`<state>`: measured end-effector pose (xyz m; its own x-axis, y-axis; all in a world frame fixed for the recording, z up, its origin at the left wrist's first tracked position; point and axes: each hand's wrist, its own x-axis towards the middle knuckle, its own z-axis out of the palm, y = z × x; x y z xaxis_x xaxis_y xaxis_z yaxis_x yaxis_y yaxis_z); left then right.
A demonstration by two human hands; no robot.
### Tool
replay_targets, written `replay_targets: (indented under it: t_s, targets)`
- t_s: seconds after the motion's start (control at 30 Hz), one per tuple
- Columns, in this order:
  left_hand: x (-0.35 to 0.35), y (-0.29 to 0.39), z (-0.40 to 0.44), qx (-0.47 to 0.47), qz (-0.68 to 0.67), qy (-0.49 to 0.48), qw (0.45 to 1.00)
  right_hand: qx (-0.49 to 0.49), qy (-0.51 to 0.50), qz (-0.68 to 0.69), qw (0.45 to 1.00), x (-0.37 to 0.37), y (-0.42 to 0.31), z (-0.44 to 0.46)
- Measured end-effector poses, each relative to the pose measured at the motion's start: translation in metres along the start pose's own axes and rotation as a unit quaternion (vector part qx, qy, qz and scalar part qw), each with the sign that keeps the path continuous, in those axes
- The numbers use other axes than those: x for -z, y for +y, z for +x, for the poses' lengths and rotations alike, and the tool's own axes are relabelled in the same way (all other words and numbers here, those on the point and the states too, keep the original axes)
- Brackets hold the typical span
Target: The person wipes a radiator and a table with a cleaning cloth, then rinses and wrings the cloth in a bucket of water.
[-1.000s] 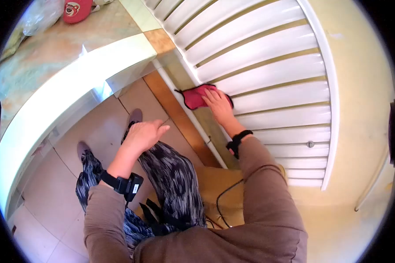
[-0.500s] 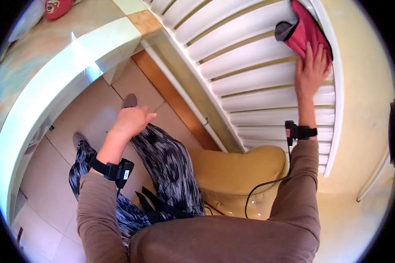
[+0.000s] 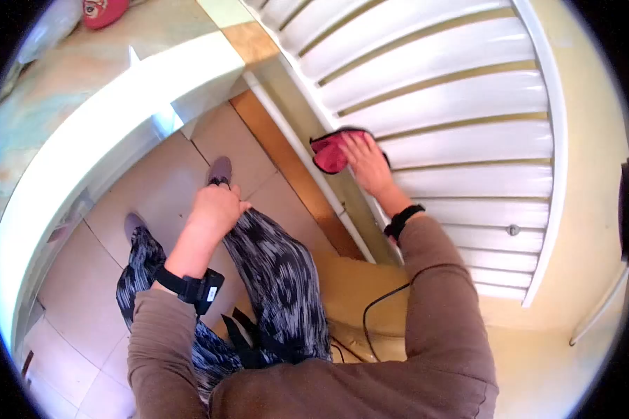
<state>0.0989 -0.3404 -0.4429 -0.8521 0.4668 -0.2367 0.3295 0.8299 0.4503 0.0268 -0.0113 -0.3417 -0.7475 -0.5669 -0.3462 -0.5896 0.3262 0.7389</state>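
My right hand (image 3: 370,165) lies with its fingers spread over a pink cloth (image 3: 330,153) with dark edging, pressing it against the left edge of a white slatted panel (image 3: 472,143). Part of the cloth is hidden under the palm. My left hand (image 3: 217,209) hangs in front of my body, above my patterned trousers (image 3: 276,279). Its fingers curl under and are partly hidden; nothing shows in them.
A curved white counter edge (image 3: 91,133) runs along the left, with a red item (image 3: 103,10) at the top. A yellow padded seat (image 3: 360,293) stands beside my leg. A dark cable (image 3: 365,321) hangs from my right arm. A pale pipe (image 3: 297,153) runs below the panel.
My right hand has carried the cloth from the panel's far upper right down to its left edge. My left hand stays near its place with fingers curled. The view has shifted slightly.
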Motion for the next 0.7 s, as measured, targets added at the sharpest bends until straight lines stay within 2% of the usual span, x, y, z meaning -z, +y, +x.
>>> replay_targets:
  t_s: [0.07, 0.1, 0.17, 0.2, 0.27, 0.3, 0.33, 0.37, 0.4, 0.43, 0.47, 0.5, 0.53, 0.57, 0.6, 0.63, 0.67, 0.7]
  targets:
    - [-0.001, -0.003, 0.000, -0.013, -0.003, 0.016, 1.000, -0.062, 0.049, 0.155, 0.985, -0.013, -0.024, 0.002]
    - [0.003, -0.002, 0.000, 0.000, -0.004, 0.011, 1.000, -0.088, 0.073, 0.177, 0.978, -0.021, -0.034, 0.005]
    - [0.008, -0.003, -0.002, -0.010, -0.022, 0.017, 1.000, -0.204, 0.076, 0.295, 0.930, -0.016, -0.057, 0.008]
    - [0.004, -0.003, 0.000, -0.015, -0.020, 0.015, 1.000, -0.210, 0.073, 0.295, 0.929, -0.001, -0.056, 0.010]
    - [-0.004, -0.005, 0.004, -0.021, -0.036, 0.041, 0.998, -0.385, -0.041, 0.463, 0.797, 0.035, -0.046, 0.019]
    - [-0.003, -0.003, 0.003, -0.027, -0.036, 0.035, 0.998, -0.390, -0.047, 0.464, 0.794, 0.025, -0.050, 0.016]
    - [0.001, -0.002, 0.002, -0.020, -0.038, 0.036, 0.998, -0.383, -0.033, 0.676, 0.629, 0.012, -0.058, 0.016]
    - [0.007, -0.003, 0.003, -0.012, -0.038, 0.041, 0.998, -0.346, -0.012, 0.839, 0.419, 0.000, -0.064, 0.016]
    - [0.012, -0.002, 0.004, -0.002, -0.035, 0.016, 0.999, -0.327, -0.060, 0.907, 0.258, 0.008, -0.072, 0.016]
    - [0.016, 0.000, 0.005, -0.005, -0.030, 0.014, 0.999, -0.319, -0.051, 0.929, 0.180, 0.022, -0.083, 0.018]
    - [0.021, 0.002, 0.006, 0.027, -0.078, 0.028, 0.996, -0.306, -0.042, 0.946, 0.101, 0.036, -0.096, 0.022]
    - [0.026, 0.003, 0.008, 0.058, -0.126, 0.041, 0.990, -0.291, -0.003, 0.952, 0.100, 0.069, -0.104, 0.024]
    - [0.031, 0.002, 0.010, 0.058, -0.118, 0.036, 0.991, -0.269, 0.010, 0.962, 0.041, 0.081, -0.119, 0.025]
    - [0.037, 0.001, 0.012, 0.081, -0.288, 0.005, 0.954, -0.246, 0.022, 0.969, -0.019, 0.088, -0.134, 0.026]
    - [0.039, 0.001, 0.012, 0.105, -0.449, -0.027, 0.887, -0.232, 0.044, 0.970, -0.062, 0.095, -0.148, 0.027]
    - [0.039, 0.000, 0.012, 0.109, -0.441, -0.031, 0.890, -0.217, 0.065, 0.968, -0.106, 0.110, -0.155, 0.030]
    - [0.035, 0.000, 0.012, 0.088, -0.414, -0.018, 0.906, -0.170, 0.097, 0.973, -0.120, 0.125, -0.159, 0.028]
    - [0.032, 0.002, 0.012, 0.065, -0.388, -0.006, 0.919, -0.167, 0.099, 0.973, -0.127, 0.126, -0.170, 0.029]
